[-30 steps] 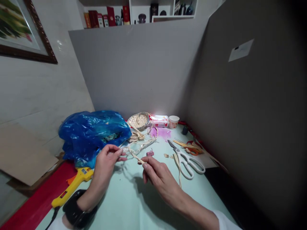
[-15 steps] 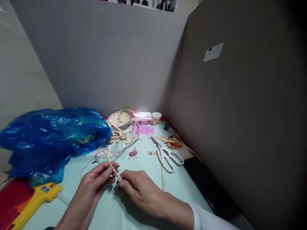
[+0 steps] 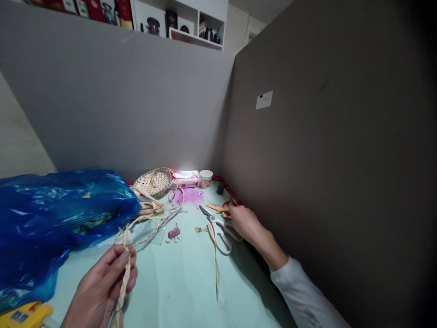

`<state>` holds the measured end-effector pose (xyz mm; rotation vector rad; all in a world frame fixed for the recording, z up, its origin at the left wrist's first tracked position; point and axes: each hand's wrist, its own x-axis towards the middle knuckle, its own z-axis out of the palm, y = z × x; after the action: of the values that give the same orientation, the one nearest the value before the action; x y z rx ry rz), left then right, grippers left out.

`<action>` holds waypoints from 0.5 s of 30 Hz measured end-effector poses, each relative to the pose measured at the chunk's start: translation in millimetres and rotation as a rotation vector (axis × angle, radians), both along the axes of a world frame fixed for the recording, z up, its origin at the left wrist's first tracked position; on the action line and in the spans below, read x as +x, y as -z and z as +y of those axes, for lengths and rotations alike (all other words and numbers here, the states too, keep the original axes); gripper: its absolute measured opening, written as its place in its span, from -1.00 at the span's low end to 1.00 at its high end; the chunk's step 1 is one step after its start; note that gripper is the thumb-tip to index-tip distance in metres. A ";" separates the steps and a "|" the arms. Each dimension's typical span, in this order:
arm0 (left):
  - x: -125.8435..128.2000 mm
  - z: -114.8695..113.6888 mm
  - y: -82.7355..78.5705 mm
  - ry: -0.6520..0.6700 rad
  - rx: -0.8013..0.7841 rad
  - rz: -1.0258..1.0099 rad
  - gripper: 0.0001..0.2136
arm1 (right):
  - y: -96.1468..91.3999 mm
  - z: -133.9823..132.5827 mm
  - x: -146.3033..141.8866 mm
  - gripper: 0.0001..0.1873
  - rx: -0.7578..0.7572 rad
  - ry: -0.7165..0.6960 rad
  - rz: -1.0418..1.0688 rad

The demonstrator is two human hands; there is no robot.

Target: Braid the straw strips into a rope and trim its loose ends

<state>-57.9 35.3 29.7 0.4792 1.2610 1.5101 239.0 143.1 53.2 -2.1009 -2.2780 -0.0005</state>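
My left hand (image 3: 107, 280) pinches a pale braided straw cord (image 3: 123, 287) between thumb and fingers. The cord's thick end hangs down below the hand, and its thinner strands run up over the table toward a woven basket (image 3: 153, 182). At the right, my right hand (image 3: 248, 225) reaches over orange-handled scissors (image 3: 225, 215), fingers curled downward and largely hidden, so its grip does not show. White-handled scissors (image 3: 221, 234) lie just left of and partly under that hand. A flat straw strip (image 3: 216, 269) lies beside them.
A blue plastic bag (image 3: 68, 218) fills the left side, with a yellow glue gun (image 3: 27, 315) in front. A pink binder clip (image 3: 174, 233) sits mid-table. Behind stand a paper cup (image 3: 205, 178), a white-and-red package (image 3: 187, 178) and a dark spool (image 3: 220, 187). Grey panels (image 3: 136, 105) enclose the back and right.
My right hand has let go of the cord and moved right and away to the orange-handled scissors. My left hand keeps hold of the cord. The view has shifted right and tilted up.
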 end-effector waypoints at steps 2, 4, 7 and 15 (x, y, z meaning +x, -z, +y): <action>-0.1 0.4 1.2 0.022 0.005 0.015 -0.56 | 6.6 2.6 0.4 -0.78 0.007 -0.003 -0.025; -1.1 1.3 4.0 0.055 0.006 0.006 -0.57 | 11.0 7.1 0.5 -0.72 0.027 -0.008 -0.048; -2.1 1.7 9.3 0.092 0.011 0.003 -0.53 | 16.0 15.4 2.6 -0.70 0.030 -0.021 -0.074; -4.5 -0.7 22.4 0.117 -0.009 0.007 -0.49 | 24.1 14.4 -7.7 -0.72 0.046 -0.060 -0.139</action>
<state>-62.4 34.6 7.3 0.5439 1.2239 1.4046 231.4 157.4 29.1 -2.0707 -2.3919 -0.2004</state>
